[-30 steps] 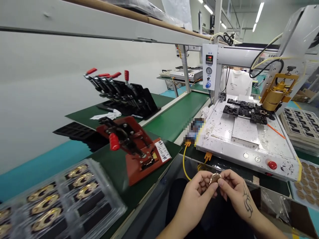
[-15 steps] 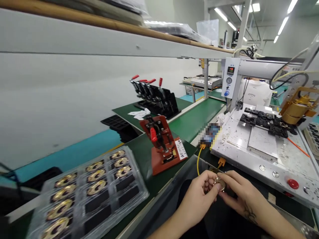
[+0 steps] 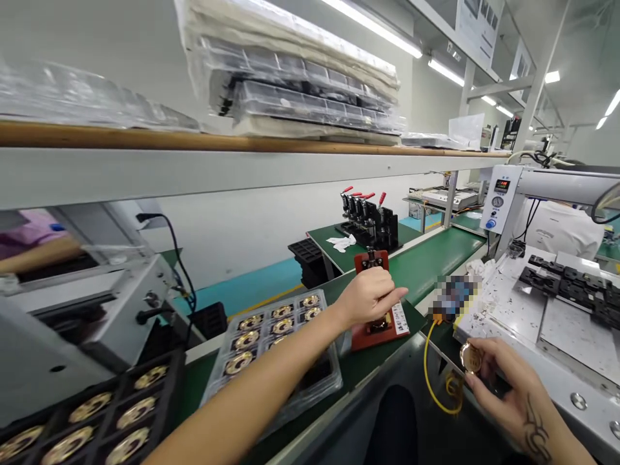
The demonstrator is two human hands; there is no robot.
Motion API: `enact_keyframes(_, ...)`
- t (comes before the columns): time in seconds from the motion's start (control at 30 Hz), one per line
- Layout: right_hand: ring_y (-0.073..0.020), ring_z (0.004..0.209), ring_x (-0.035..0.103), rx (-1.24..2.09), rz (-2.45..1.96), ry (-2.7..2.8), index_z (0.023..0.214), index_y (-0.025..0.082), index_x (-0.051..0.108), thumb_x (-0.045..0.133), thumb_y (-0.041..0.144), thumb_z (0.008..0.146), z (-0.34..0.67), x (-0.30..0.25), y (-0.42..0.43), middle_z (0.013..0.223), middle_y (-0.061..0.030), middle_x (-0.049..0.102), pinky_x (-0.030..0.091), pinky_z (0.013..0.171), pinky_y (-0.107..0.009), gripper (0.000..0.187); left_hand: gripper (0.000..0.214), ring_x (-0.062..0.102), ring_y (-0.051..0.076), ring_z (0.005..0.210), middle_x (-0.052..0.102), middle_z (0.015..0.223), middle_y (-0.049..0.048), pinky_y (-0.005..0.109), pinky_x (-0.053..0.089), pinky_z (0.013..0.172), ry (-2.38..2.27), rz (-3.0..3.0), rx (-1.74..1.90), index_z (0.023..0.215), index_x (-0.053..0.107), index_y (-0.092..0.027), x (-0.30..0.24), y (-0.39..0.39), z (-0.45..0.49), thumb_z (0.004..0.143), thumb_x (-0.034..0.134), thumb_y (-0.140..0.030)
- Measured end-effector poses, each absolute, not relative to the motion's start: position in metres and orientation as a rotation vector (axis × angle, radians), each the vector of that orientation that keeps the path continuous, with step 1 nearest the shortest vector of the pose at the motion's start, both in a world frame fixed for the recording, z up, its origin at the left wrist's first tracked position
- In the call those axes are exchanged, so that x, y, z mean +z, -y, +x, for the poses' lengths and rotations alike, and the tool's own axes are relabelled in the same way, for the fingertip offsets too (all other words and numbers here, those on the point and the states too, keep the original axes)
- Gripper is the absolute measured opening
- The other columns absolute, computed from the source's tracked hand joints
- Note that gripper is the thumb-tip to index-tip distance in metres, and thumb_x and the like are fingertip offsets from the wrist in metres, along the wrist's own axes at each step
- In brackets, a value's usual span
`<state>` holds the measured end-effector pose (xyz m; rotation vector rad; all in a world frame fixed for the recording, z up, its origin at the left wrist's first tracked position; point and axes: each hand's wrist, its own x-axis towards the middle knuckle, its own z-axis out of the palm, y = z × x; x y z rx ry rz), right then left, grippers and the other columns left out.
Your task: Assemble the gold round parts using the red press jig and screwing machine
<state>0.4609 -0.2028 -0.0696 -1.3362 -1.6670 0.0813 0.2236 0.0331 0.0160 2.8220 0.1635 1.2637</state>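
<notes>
At the far left, a black compartmented tray (image 3: 174, 387) holds gold-coloured, ring-shaped metal parts. Above it stands a grey metal machine (image 3: 121, 310), and behind that shows a co-worker's bare forearm (image 3: 43, 254) with a pink sleeve (image 3: 33, 229). Next to the right, on the dark green tabletop (image 3: 356, 361), lies a clear plastic tray (image 3: 333, 352) with rows of similar gold rings in its cells. The person's left forearm crosses above this tray. Overhead runs a white shelf beam with a wooden edge (image 3: 242, 171), carrying a stack of plastic-wrapped packages (image 3: 310, 97).

The left hand (image 3: 371, 294) is at a red metal clamp fixture (image 3: 361, 339) bearing a white handwritten label (image 3: 400, 318). Its fingers are curled in and its thumb points right; whether they grip the clamp's lever is hidden. Behind stand a row of black toggle clamps with red handles (image 3: 371, 219) and a crumpled white cloth (image 3: 341, 243).

Further right, a yellow cable (image 3: 426, 361) hangs in a loop. Just beyond it, the right hand (image 3: 513, 381) pinches a shiny gold-coloured round disc (image 3: 470, 358) between thumb and fingers, near the front edge of a white metal machine (image 3: 513, 336) that carries black jig plates (image 3: 576, 287).
</notes>
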Motion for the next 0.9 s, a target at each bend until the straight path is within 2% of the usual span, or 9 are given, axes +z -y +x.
enact_keyframes(0.13,-0.0190,0.068,0.060,0.087,-1.311,1.709,0.129,0.027,0.063,0.068,0.022,0.094,0.449,-0.071,0.173,0.083,-0.0012,0.062,0.053,0.061,-0.032,0.036,0.051,0.051,0.017,0.063,0.053,0.066,0.0002,0.031,0.043,0.065,-0.404,2.520,1.440,0.067,0.053,-0.023,0.057,-0.040,0.230,0.109,0.046,-0.049)
enact_keyframes(0.27,-0.0184,0.068,0.058,0.133,-1.342,1.732,0.120,0.025,0.066,0.068,0.022,0.091,0.439,-0.074,0.136,0.082,0.0000,0.059,0.051,0.063,-0.032,0.029,0.041,0.068,0.021,0.090,0.071,0.100,0.0082,0.034,0.054,0.084,-0.514,2.155,1.461,0.105,0.062,-0.018,0.094,-0.081,0.219,0.103,0.052,-0.057)
enact_keyframes(0.37,-0.0174,0.068,0.056,0.172,-1.347,1.749,0.119,0.025,0.066,0.068,0.022,0.092,0.438,-0.089,0.121,0.082,0.0009,0.057,0.049,0.064,-0.031,0.027,0.040,0.068,0.024,0.106,0.071,0.120,0.0126,0.036,0.052,0.092,-0.943,2.108,1.405,0.123,0.059,-0.018,0.081,-0.108,0.184,0.103,0.049,-0.051)
enact_keyframes(0.47,-0.0174,0.070,0.055,0.218,-1.335,1.759,0.121,0.025,0.065,0.067,0.022,0.092,0.441,-0.109,0.107,0.085,0.0007,0.057,0.049,0.067,-0.031,0.029,0.032,0.071,0.025,0.086,0.076,0.096,0.0102,0.036,0.053,0.080,-1.195,2.111,1.116,0.106,0.067,-0.017,0.037,-0.107,0.146,0.096,0.055,-0.045)
enact_keyframes(0.53,-0.0178,0.073,0.056,0.236,-1.328,1.774,0.121,0.024,0.064,0.065,0.020,0.092,0.440,-0.119,0.092,0.088,0.0004,0.056,0.049,0.071,-0.031,0.029,0.024,0.069,0.024,0.064,0.074,0.071,0.0052,0.033,0.052,0.065,-1.167,2.130,0.797,0.083,0.072,-0.018,0.000,-0.095,0.133,0.084,0.068,-0.042)
enact_keyframes(0.6,-0.0179,0.074,0.055,0.245,-1.318,1.799,0.119,0.023,0.065,0.064,0.018,0.091,0.435,-0.126,0.070,0.089,0.0002,0.056,0.049,0.075,-0.032,0.028,0.020,0.067,0.022,0.054,0.071,0.059,0.0014,0.030,0.050,0.056,-1.103,2.122,0.519,0.075,0.075,-0.019,-0.036,-0.082,0.137,0.075,0.074,-0.039)
enact_keyframes(0.7,-0.0170,0.073,0.054,0.271,-1.310,1.838,0.108,0.022,0.066,0.065,0.015,0.088,0.423,-0.132,0.035,0.087,0.0012,0.054,0.047,0.075,-0.031,0.021,0.021,0.067,0.021,0.054,0.071,0.060,-0.0002,0.028,0.048,0.055,-1.066,2.116,0.360,0.081,0.076,-0.018,-0.082,-0.072,0.163,0.076,0.074,-0.038)
enact_keyframes(0.8,-0.0165,0.074,0.054,0.311,-1.312,1.850,0.099,0.021,0.066,0.065,0.015,0.087,0.414,-0.140,0.011,0.086,0.0015,0.053,0.045,0.072,-0.030,0.014,0.023,0.068,0.021,0.069,0.074,0.073,0.0008,0.028,0.048,0.064,-1.067,2.159,0.396,0.093,0.075,-0.017,-0.112,-0.072,0.189,0.075,0.079,-0.030)
enact_keyframes(0.9,-0.0162,0.075,0.055,0.350,-1.322,1.839,0.101,0.020,0.066,0.064,0.016,0.088,0.412,-0.149,0.001,0.087,0.0016,0.053,0.045,0.072,-0.029,0.013,0.021,0.067,0.019,0.076,0.073,0.082,0.0018,0.030,0.050,0.073,-1.068,2.190,0.444,0.096,0.072,-0.016,-0.126,-0.077,0.203,0.079,0.080,-0.026)
